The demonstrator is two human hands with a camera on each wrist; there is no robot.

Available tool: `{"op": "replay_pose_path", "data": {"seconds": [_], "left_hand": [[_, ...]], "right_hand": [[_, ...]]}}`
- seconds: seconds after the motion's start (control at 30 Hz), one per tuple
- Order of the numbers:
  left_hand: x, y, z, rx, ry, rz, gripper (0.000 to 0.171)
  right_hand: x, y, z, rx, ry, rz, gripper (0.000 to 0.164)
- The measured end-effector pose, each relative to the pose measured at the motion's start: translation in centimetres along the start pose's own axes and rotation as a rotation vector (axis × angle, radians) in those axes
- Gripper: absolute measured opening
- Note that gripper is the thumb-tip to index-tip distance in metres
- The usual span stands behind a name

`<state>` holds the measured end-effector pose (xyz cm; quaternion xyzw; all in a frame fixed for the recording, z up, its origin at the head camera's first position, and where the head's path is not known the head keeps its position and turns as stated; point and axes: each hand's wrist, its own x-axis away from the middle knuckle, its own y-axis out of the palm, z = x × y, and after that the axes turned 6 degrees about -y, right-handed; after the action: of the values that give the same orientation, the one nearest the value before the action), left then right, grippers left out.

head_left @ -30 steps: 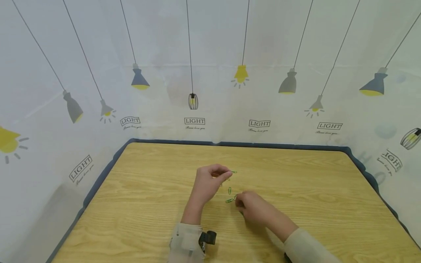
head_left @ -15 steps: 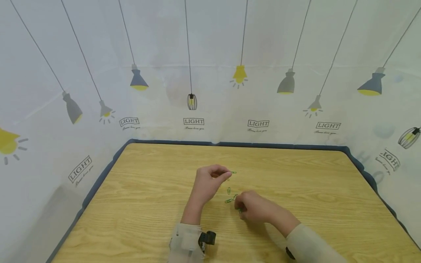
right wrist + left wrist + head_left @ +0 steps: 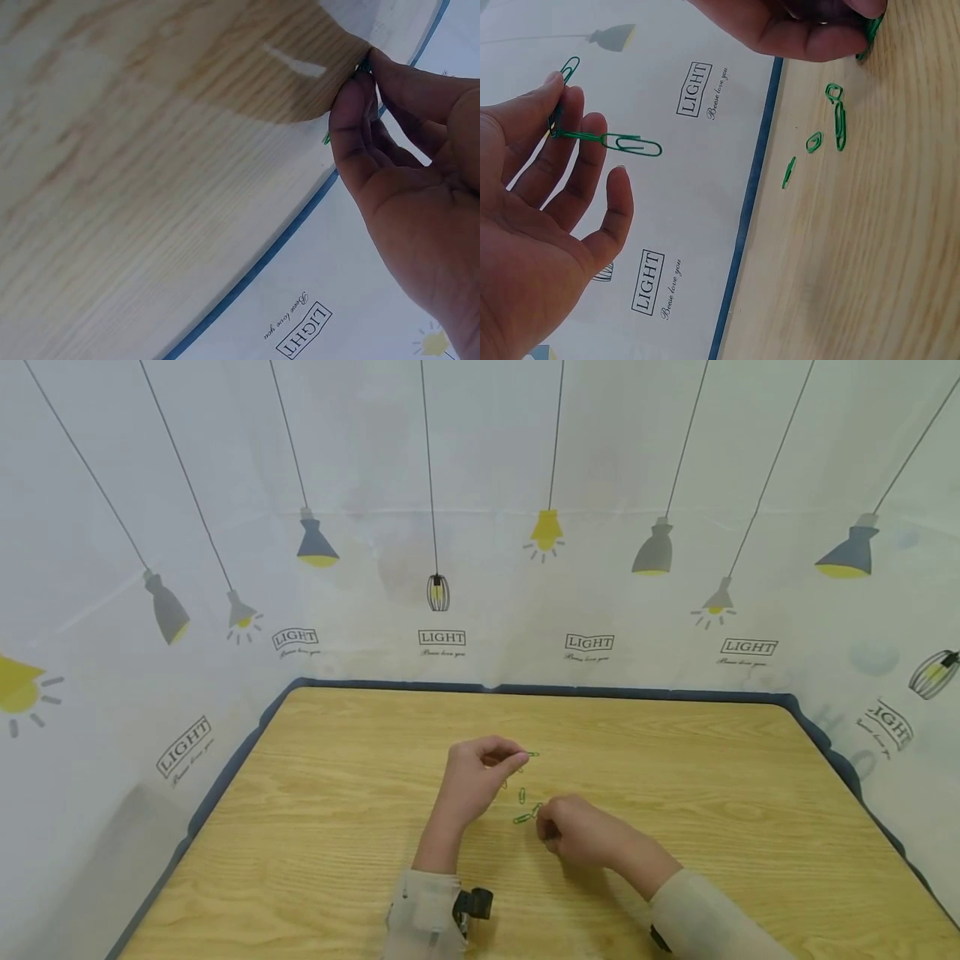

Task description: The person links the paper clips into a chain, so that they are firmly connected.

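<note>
Linked green paper clips [image 3: 630,145] are pinched by the left hand [image 3: 472,781]; another clip [image 3: 870,36] is apparently pinched by the right hand [image 3: 581,832], mostly hidden by it. Other clips [image 3: 841,127] are scattered between on the wooden table [image 3: 315,810], bounded by a lamp-printed sheet [image 3: 495,460].

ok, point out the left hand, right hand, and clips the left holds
Left hand [image 3: 476,780]: head view, middle of the hand
Right hand [image 3: 583,832]: head view, back of the hand
Clips [image 3: 632,144]: left wrist view, middle of the outermost one

paperclips [image 3: 840,127]: green | tabletop [image 3: 300,810]: yellowish wood grain | border [image 3: 637,692]: blue | wall [image 3: 495,460]: whitish, lamp-printed
</note>
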<state>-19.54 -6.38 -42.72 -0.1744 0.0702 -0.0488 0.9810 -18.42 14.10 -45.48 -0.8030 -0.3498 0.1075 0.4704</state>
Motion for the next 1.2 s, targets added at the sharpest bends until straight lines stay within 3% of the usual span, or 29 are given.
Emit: {"op": "replay_pose_path", "data": {"seconds": [0.3, 0.7, 1.2], "left_hand": [[0.1, 0.0, 0.0, -0.005, 0.001, 0.001, 0.012], [-0.1, 0.1, 0.0, 0.008, -0.001, -0.001, 0.012], [-0.1, 0.2, -0.3, 0.002, 0.003, 0.0, 0.013]], "right_hand": [[-0.2, 0.1, -0.1, -0.032, 0.077, 0.026, 0.025], [-0.2, -0.2, 1.0, -0.111, 0.002, 0.028, 0.015], [-0.3, -0.2, 1.9, -0.187, -0.017, 0.026, 0.02]]}}
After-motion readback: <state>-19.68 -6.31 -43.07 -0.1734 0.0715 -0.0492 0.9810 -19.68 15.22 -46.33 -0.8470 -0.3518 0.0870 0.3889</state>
